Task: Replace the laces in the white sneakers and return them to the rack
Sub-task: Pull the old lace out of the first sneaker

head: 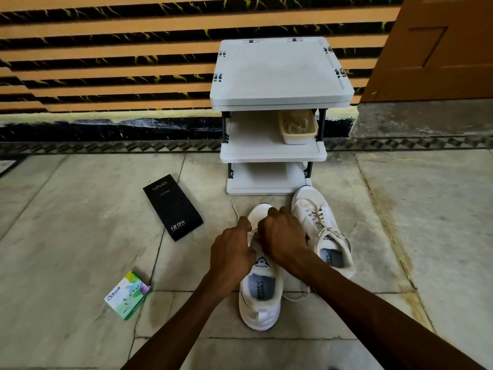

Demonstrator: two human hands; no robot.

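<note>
Two hands meet over the lacing of the near sneaker point(260, 297); left hand point(232, 249) fingers curled, pinching a white lace point(235, 209) that runs up and left from the fingertips; right hand point(282, 236) fingers curled down over the eyelets, grip hidden, cannot tell what they hold; near sneaker stands on the floor point(80, 236), toe toward the rack point(277, 76); second sneaker point(320, 231) just to its right, laced, toe at the rack's base; black box point(173, 206) and green-white box point(128, 295) lie to the left.
</note>
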